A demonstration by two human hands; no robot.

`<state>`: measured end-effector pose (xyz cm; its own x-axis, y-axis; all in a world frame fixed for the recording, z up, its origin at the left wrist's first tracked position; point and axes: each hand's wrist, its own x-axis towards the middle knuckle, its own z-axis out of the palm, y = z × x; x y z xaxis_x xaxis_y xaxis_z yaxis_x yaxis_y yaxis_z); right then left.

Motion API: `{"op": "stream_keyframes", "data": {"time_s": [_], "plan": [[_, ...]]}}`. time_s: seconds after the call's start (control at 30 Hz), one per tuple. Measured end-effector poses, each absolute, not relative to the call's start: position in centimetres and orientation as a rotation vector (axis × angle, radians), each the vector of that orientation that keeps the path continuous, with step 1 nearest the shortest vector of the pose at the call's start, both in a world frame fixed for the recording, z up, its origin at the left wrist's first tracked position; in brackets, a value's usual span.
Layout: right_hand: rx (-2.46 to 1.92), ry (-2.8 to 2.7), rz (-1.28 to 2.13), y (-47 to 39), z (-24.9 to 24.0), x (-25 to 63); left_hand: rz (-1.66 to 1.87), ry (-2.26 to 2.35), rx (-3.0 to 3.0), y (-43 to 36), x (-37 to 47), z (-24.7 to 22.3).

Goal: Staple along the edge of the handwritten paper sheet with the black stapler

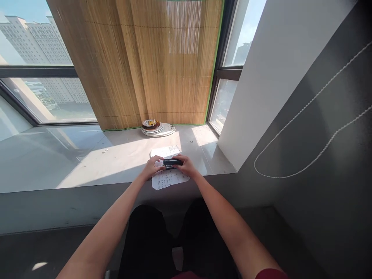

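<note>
Glossy black elongated object (172, 162), rounded on top: held crosswise between my hands, left hand (153, 166) closed on one end, right hand (186, 164) on the other, over the paper. White sheet of paper (167, 181), thin, dark handwriting, lower edge projecting past the sill. Pale, smooth, hard-surfaced window sill (124, 149). Stack of round plates (152, 130), near a tan slatted blind (162, 77), green-edged.

Looks forward and down from the wearer's head, with both hands (151, 167) near. Faces a windowsill (124, 145) and the blind (162, 77) beyond.
</note>
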<state>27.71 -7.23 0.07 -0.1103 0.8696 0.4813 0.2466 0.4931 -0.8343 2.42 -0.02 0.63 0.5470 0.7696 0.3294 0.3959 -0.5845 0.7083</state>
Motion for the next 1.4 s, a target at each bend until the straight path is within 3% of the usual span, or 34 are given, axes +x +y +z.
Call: {"op": "stream_keyframes", "data": {"time_s": [0.27, 0.4, 0.63, 0.8, 0.97, 1.13, 1.4], "plan": [[-1.398, -1.255, 0.3, -6.2, -1.1, 36.2, 0.753, 0.927, 2.354, 0.0, 2.5, -0.4], [-1.479, -1.268, 0.297, -5.5, -2.1, 38.9, 0.709, 0.985, 2.431, -0.3, 2.8, -0.2], [-1.471, -1.562, 0.276, -5.0, -1.7, 37.4, 0.585, 1.041, 2.612, 0.9, 7.9, 1.2], [-1.469, -1.614, 0.247, -5.7, -1.3, 37.5, 0.604, 0.833, 2.53, 1.1, 11.3, 0.0], [-1.482, -1.638, 0.204, -5.8, -1.4, 37.4, 0.694, 0.684, 2.521, -0.3, 11.3, -0.9], [-1.455, -1.741, 0.162, -5.3, -1.5, 37.4, 0.547, 0.535, 2.561, -1.8, 11.6, -0.1], [-1.444, -1.866, 0.149, -2.7, -0.7, 36.2, 0.623, 0.559, 2.581, -2.4, 12.2, 0.3]]}}
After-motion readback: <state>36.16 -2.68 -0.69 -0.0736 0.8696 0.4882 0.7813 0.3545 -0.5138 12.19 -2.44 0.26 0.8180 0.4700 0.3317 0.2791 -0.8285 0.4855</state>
